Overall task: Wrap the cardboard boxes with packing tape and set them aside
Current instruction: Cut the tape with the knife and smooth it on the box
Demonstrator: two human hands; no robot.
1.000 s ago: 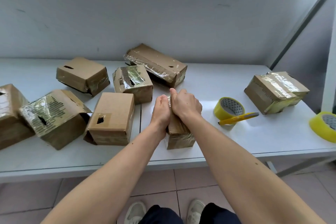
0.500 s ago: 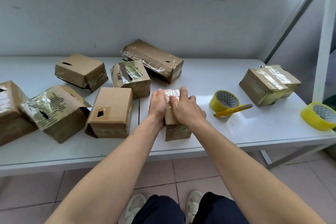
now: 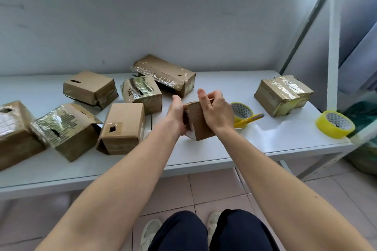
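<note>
Crowding the left of the white surface (image 3: 265, 138) are cardboard boxes, among them a plain box (image 3: 122, 128) with a small hole. Just right of it, the left hand (image 3: 175, 116) grips one side of a small box (image 3: 199, 123), tilted and lifted, while the right hand (image 3: 217, 112) curls over its top. Beyond lie a yellow tape roll (image 3: 241, 111), a yellow cutter (image 3: 248, 119), a taped box (image 3: 282, 94) and a second roll (image 3: 335, 124).

A white table (image 3: 265, 140) is set against a pale wall (image 3: 183, 26); beneath the table, pinkish floor tiles (image 3: 214, 187) are laid.
</note>
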